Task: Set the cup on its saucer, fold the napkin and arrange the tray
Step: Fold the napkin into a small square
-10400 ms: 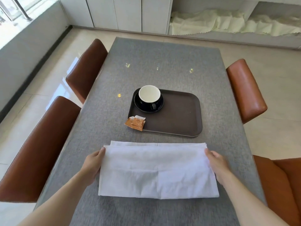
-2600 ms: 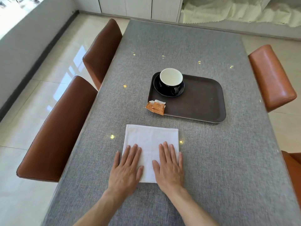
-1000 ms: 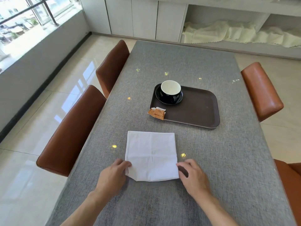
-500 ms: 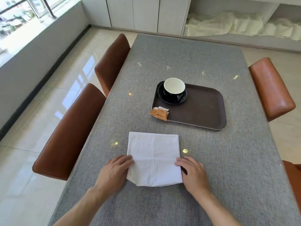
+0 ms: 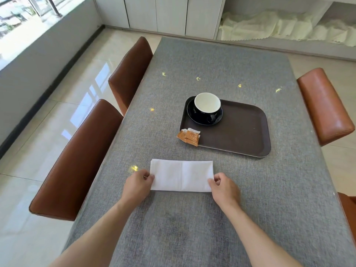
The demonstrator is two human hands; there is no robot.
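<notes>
The left hand [image 5: 138,186] and right hand [image 5: 224,187] each pinch an end of the napkin [image 5: 182,175], which lies flat on the tabletop [image 5: 212,228] near the tray [image 5: 242,130]. An uneven lift could spring its folded layers apart. Its long axis runs left to right.

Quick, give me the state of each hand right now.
Left hand: fingers closed, pinching the left edge of the folded napkin.
Right hand: fingers closed, pinching the napkin's right edge.
</notes>
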